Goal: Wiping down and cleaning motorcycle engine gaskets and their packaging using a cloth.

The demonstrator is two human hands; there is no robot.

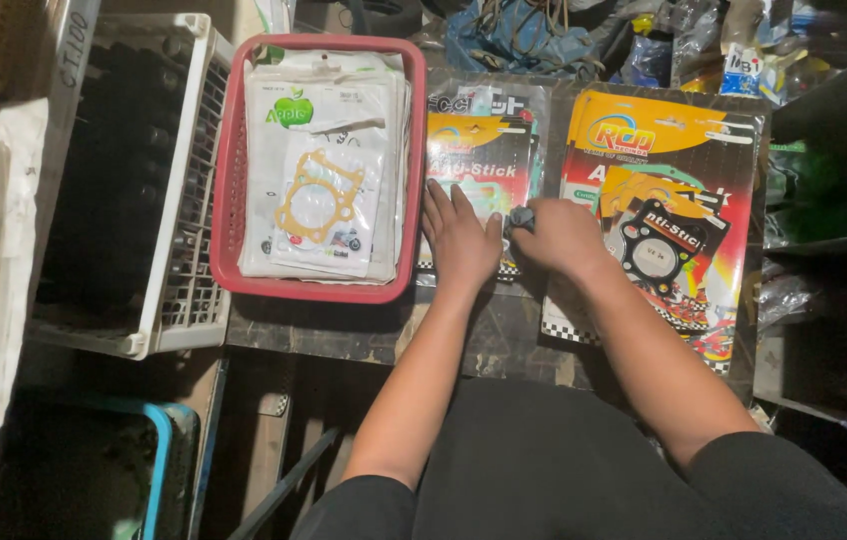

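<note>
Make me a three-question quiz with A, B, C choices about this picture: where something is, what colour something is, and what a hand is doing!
1. Where does the flat left hand lie?
A. on the yellow-and-black gasket packet
B. in the white plastic crate
C. on the floor

2. What colour is the plastic basket holding white gasket packets?
A. blue
B. red
C. green

3. What is the right hand doing?
A. lying open and empty
B. waving in the air
C. closed on a small dark object

Answers: 1 A, its fingers spread on that packet; 2 B, its rim is red; 3 C, the fingers curl round the object.
</note>
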